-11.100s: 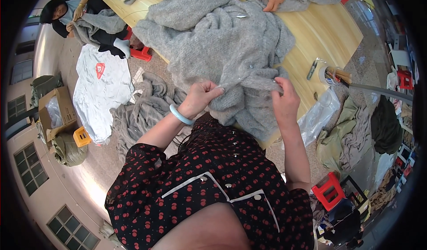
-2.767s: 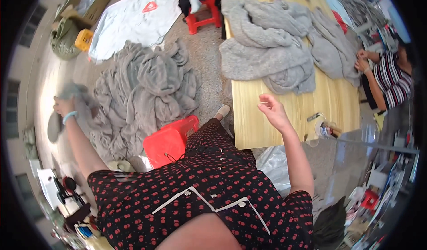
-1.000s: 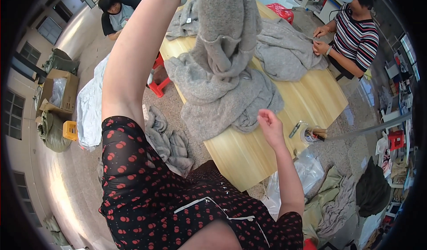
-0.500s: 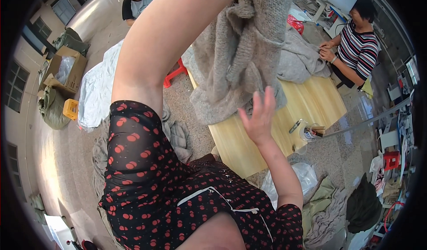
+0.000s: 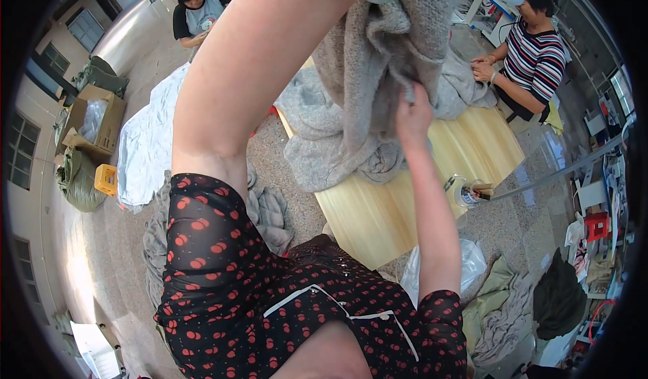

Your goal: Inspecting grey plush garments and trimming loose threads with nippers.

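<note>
A grey-beige knitted garment (image 5: 368, 75) hangs in folds from the top edge of the picture, above the table. My left arm is raised up across the view to the garment's top; a pale green band shows at the wrist, and the hand itself is beyond the top edge. My right hand (image 5: 413, 114) is closed, fingers pinching the hanging garment's right side low down. More grey knitwear (image 5: 320, 159) lies bunched on the wooden table (image 5: 368, 220) beneath it.
A person in a striped shirt (image 5: 533, 55) handles grey knitwear at the table's far right. Another person (image 5: 202, 14) sits at the far left. A jar of tools (image 5: 469, 193) stands near the table's right edge. Cloth heaps (image 5: 499, 305), a cardboard box (image 5: 101, 122) and a yellow crate (image 5: 106, 179) are on the floor.
My right hand, spread and apart from the cloth before, has moved up and closed on the garment. The hanging garment has shifted slightly upward and right.
</note>
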Demonstrator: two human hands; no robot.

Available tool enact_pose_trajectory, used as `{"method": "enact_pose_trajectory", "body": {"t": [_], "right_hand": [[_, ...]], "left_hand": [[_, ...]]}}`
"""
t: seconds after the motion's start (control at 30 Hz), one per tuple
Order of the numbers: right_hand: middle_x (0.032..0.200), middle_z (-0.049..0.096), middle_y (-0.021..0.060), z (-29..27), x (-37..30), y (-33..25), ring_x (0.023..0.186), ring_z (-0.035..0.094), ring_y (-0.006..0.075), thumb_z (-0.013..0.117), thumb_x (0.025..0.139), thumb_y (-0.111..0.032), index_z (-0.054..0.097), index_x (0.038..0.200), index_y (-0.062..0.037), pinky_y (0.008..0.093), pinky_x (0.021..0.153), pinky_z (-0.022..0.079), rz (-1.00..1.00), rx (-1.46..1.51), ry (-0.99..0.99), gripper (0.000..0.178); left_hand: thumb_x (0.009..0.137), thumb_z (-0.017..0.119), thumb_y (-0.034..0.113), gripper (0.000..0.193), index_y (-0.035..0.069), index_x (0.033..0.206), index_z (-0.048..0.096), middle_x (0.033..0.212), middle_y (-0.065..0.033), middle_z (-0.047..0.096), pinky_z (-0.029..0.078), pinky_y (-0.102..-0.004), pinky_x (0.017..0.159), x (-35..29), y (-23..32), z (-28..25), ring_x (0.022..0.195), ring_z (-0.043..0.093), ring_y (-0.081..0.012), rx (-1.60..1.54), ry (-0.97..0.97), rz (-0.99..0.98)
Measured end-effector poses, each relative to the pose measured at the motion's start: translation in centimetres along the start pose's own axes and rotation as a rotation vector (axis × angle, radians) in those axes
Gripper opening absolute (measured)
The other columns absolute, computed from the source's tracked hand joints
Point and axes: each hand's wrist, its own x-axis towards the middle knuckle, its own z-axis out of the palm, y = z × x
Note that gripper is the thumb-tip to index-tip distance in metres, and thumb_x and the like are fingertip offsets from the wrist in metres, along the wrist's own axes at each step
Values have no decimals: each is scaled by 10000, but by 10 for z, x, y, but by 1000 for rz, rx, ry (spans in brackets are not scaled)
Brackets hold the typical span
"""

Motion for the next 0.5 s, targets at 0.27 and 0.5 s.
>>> {"method": "enact_pose_trajectory", "body": {"t": [0.27, 0.5], "right_hand": [[1021, 574, 92, -106, 23, -44, 882, 566, 154, 453, 896, -178, 521, 1054, 44, 303, 818, 425, 301, 944, -247, 281], [976, 581, 82, -122, -25, -81, 889, 559, 154, 502, 870, -192, 534, 1023, 22, 300, 795, 435, 264, 1066, -510, 265]], "left_hand": [[761, 498, 16, 111, 99, 835, 499, 793, -41, 517, 444, -261, 598, 97, -42, -32, 699, 515, -150, 145, -383, 312], [791, 508, 72, 97, 16, 865, 537, 800, -78, 576, 468, -282, 665, 82, -57, -66, 744, 568, -172, 900, -1082, 362]]}}
